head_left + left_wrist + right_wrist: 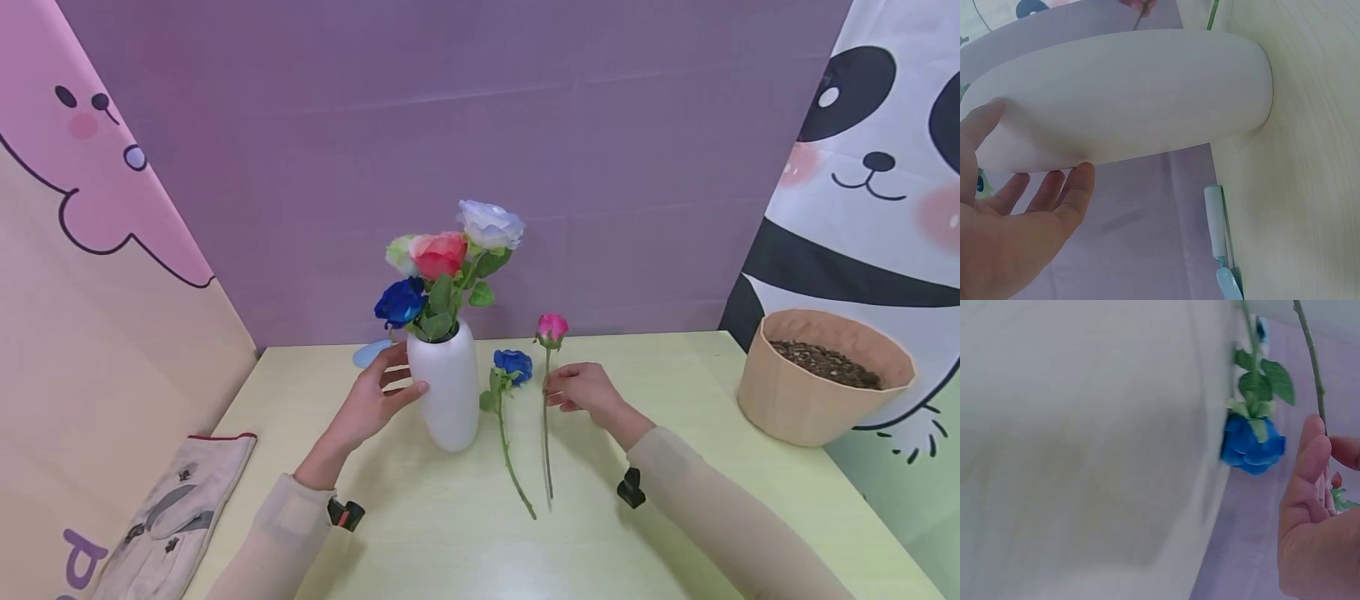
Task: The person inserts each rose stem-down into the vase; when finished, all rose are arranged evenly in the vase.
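A white vase [450, 392] stands mid-table and holds a blue, a red, a white and a pale green rose [438, 254]. My left hand [405, 371] rests against the vase's left side. In the left wrist view its thumb and nearly straight fingers [1079, 181] touch the vase wall [1129, 100]. My right hand [553, 393] pinches the stem of a pink rosebud [552, 327] just right of the vase, and the stem's lower end reaches down to the table. A loose blue rose [513, 364] lies on the table between vase and pink stem, also close by in the right wrist view [1250, 447].
A paper-brown pot of soil [825, 375] stands at the right edge. A work glove [176, 508] lies at the front left. A small light-blue tool [371, 352] lies behind the vase by the purple backdrop. Printed curtains close in both sides.
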Demonstrator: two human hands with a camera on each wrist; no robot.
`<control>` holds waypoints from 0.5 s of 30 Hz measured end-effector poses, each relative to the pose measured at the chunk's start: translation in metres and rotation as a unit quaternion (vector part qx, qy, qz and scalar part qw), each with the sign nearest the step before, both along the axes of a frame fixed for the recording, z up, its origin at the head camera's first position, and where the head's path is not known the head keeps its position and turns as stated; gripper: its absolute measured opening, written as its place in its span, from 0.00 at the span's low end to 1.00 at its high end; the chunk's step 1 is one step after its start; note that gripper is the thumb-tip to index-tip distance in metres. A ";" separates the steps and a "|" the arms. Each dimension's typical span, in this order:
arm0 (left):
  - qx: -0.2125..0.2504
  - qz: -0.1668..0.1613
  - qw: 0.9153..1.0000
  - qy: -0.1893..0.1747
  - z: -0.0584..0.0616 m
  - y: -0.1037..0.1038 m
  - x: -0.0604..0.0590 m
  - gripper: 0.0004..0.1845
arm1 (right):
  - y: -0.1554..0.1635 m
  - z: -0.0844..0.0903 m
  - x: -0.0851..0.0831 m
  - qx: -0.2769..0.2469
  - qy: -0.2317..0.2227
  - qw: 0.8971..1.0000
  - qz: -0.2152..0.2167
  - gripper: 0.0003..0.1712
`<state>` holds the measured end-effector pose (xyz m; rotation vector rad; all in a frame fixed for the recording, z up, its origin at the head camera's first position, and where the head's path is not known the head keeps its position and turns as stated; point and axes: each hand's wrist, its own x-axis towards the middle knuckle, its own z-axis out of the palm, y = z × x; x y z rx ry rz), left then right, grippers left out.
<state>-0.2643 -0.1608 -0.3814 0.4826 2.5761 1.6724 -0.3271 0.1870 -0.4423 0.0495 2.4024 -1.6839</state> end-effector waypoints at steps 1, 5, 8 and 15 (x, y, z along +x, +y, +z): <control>0.001 -0.001 1.000 0.002 0.002 0.001 0.002 0.38 | 0.000 0.003 0.000 -0.007 0.000 1.000 -0.005 0.21; 0.001 -0.002 1.000 0.005 0.006 0.002 0.007 0.38 | 0.002 0.015 0.002 -0.029 0.009 0.999 -0.010 0.22; 0.002 -0.002 1.000 0.004 0.006 0.002 0.007 0.38 | 0.003 0.022 0.003 -0.045 0.017 0.999 -0.015 0.24; 0.007 -0.003 1.000 0.003 0.007 0.002 0.007 0.37 | 0.003 0.044 0.007 -0.091 0.040 0.995 -0.017 0.24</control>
